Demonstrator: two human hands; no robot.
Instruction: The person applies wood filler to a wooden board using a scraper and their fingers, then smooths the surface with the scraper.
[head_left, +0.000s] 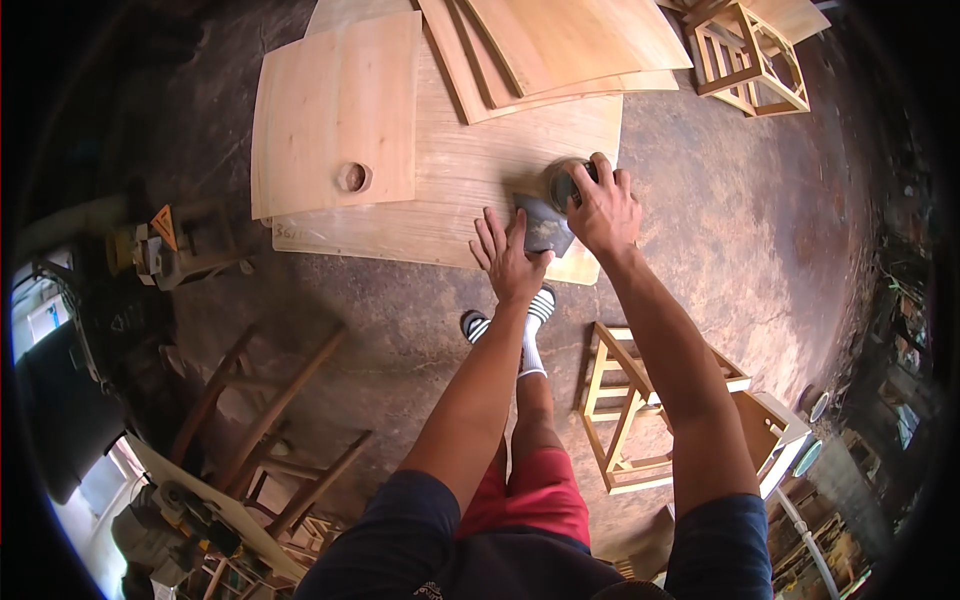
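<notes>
A large pale wooden board (460, 200) lies flat in front of me. On its near right part is a dark grey sheet (543, 228), which looks like sandpaper. My left hand (511, 262) rests at the sheet's left edge with its fingers spread, the thumb side against the sheet. Just beyond, my right hand (606, 212) has its fingers curled round a dark round can-like object (563, 186) at the board's right edge. The hand covers part of that object, so its exact kind is hidden.
A smaller wood panel (335, 110) bears a wooden ring-like piece (354, 178). More thin panels (580, 45) are stacked at the back. Wooden frames (752, 62) stand back right and another frame (622, 400) near my right arm. Dark wooden legs (270, 410) stick up at left.
</notes>
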